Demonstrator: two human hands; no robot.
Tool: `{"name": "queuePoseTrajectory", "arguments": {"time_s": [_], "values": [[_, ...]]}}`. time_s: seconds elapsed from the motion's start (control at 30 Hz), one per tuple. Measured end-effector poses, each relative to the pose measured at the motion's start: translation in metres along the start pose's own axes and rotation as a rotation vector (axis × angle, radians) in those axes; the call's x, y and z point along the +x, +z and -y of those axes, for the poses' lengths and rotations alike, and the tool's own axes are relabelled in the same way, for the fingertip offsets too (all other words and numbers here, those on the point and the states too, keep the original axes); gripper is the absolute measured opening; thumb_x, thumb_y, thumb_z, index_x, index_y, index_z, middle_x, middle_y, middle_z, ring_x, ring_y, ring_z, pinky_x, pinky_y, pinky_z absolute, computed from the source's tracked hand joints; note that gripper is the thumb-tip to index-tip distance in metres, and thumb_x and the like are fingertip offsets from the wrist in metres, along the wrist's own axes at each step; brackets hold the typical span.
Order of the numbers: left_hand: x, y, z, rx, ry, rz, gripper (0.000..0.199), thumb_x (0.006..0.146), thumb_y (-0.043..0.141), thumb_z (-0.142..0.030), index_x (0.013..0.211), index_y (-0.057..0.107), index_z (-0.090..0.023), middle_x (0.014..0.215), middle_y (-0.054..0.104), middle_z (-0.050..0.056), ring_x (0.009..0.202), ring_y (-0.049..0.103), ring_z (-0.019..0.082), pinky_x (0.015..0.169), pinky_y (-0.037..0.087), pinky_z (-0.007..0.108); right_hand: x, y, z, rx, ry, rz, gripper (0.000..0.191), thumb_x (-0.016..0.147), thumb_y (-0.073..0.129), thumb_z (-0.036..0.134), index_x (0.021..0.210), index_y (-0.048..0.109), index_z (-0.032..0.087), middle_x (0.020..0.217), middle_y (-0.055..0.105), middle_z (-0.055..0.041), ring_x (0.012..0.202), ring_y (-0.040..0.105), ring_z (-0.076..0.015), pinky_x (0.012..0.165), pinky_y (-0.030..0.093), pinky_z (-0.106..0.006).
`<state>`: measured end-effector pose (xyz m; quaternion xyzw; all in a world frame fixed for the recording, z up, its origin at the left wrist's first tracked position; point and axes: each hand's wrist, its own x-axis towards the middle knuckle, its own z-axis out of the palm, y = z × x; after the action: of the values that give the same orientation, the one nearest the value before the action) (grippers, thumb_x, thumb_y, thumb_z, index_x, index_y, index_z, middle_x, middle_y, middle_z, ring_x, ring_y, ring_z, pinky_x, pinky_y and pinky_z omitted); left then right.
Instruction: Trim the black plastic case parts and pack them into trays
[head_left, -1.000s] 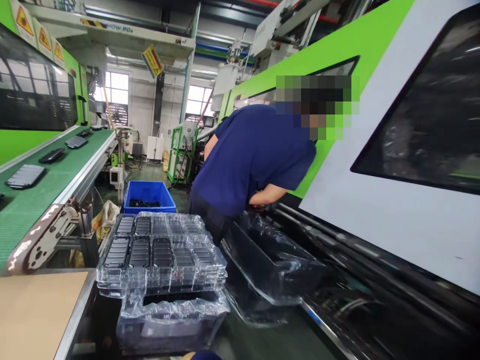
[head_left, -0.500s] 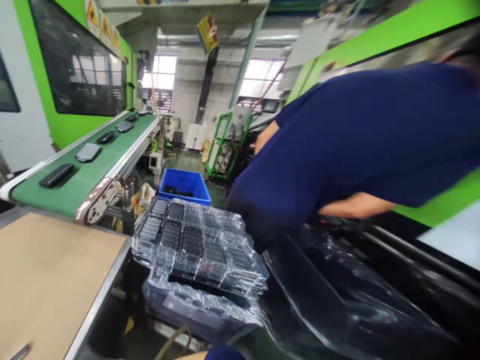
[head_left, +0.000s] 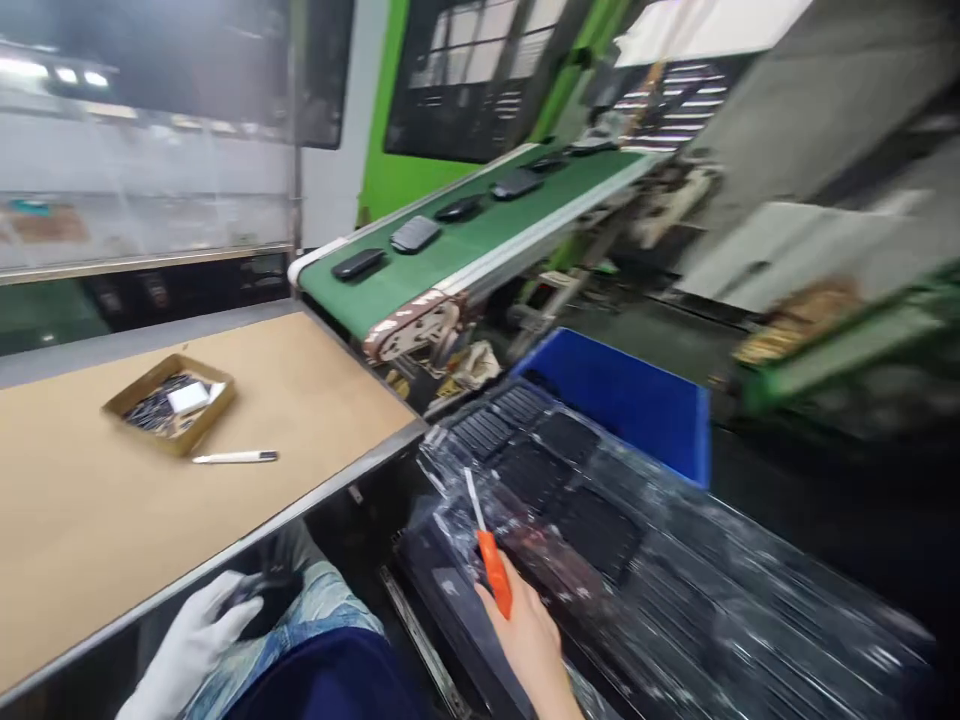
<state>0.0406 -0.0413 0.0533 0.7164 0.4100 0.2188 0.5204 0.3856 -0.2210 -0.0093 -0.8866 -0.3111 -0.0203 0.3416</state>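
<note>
My left hand (head_left: pixel 191 640), in a white glove, is at the bottom left and grips a dark moulded part (head_left: pixel 262 600), which is partly blurred. My bare right hand (head_left: pixel 525 640) holds an orange-handled tool (head_left: pixel 495 573) with a thin pale shaft pointing up and away. That hand is over a stack of clear plastic trays (head_left: pixel 592 530) holding black moulded parts. My denim-covered leg (head_left: pixel 319 600) lies between my hands, and a navy sleeve or shirt (head_left: pixel 330 680) hides the bottom edge.
A tan-topped bench (head_left: pixel 150 540) at the left holds a small cardboard tray (head_left: pixel 169 405) of dark pieces and a white pen (head_left: pixel 234 457). Behind it runs a green conveyor belt (head_left: pixel 450 260) carrying black parts. A blue bin (head_left: pixel 630 400) stands behind the trays.
My view has swung left and down. The person in the blue shirt has left the view. My gloved hand and tool-holding hand have come into view, and the bench is now visible.
</note>
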Motion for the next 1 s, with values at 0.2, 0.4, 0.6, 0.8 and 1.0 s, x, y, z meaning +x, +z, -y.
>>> {"name": "queuePoseTrajectory", "arguments": {"time_s": [0.2, 0.4, 0.6, 0.8, 1.0], "values": [[0.007, 0.007, 0.004, -0.030, 0.122, -0.133, 0.022, 0.084, 0.060, -0.041, 0.089, 0.068, -0.021, 0.084, 0.070, 0.003, 0.078, 0.064, 0.017, 0.075, 0.053, 0.028, -0.019, 0.032, 0.108, 0.426, -0.162, 0.130, 0.040, 0.082, 0.056, 0.051, 0.109, 0.061, 0.022, 0.114, 0.065, -0.0150, 0.110, 0.059, -0.0314, 0.098, 0.045, -0.048], [-0.009, -0.011, -0.008, 0.013, 0.168, -0.225, 0.018, 0.086, 0.059, -0.033, 0.095, 0.069, -0.021, 0.090, 0.071, 0.005, 0.081, 0.065, 0.016, 0.078, 0.053, 0.027, -0.031, 0.075, 0.237, 0.934, -0.279, 1.122, 0.046, 0.083, 0.054, 0.059, 0.110, 0.065, 0.024, 0.111, 0.069, -0.0110, 0.107, 0.063, -0.0261, 0.096, 0.048, -0.042], [-0.021, -0.025, -0.004, 0.019, 0.013, -0.368, 0.018, 0.086, 0.059, -0.033, 0.085, 0.068, -0.017, 0.075, 0.063, 0.002, 0.067, 0.058, 0.013, 0.064, 0.048, 0.024, -0.032, 0.100, 0.272, 0.887, -0.268, 1.441, 0.031, 0.080, 0.062, 0.053, 0.083, 0.067, 0.022, 0.090, 0.070, -0.0073, 0.090, 0.063, -0.0230, 0.085, 0.049, -0.036], [-0.024, -0.028, 0.003, 0.118, -0.051, -0.336, 0.015, 0.088, 0.055, -0.028, 0.083, 0.066, -0.018, 0.076, 0.063, 0.002, 0.069, 0.057, 0.013, 0.066, 0.046, 0.024, -0.045, 0.115, 0.281, 0.848, -0.190, 1.539, 0.030, 0.070, 0.072, 0.042, 0.065, 0.050, 0.021, 0.076, 0.058, -0.0009, 0.072, 0.053, -0.0167, 0.070, 0.043, -0.029], [-0.022, -0.022, 0.012, 0.134, -0.026, -0.368, 0.017, 0.089, 0.053, -0.031, 0.087, 0.065, -0.020, 0.079, 0.065, 0.003, 0.070, 0.059, 0.014, 0.068, 0.048, 0.026, -0.058, 0.124, 0.286, 0.845, -0.105, 1.384, 0.045, 0.078, 0.058, 0.057, 0.056, 0.041, 0.022, 0.062, 0.046, 0.0014, 0.063, 0.044, -0.0151, 0.065, 0.039, -0.029]]}}
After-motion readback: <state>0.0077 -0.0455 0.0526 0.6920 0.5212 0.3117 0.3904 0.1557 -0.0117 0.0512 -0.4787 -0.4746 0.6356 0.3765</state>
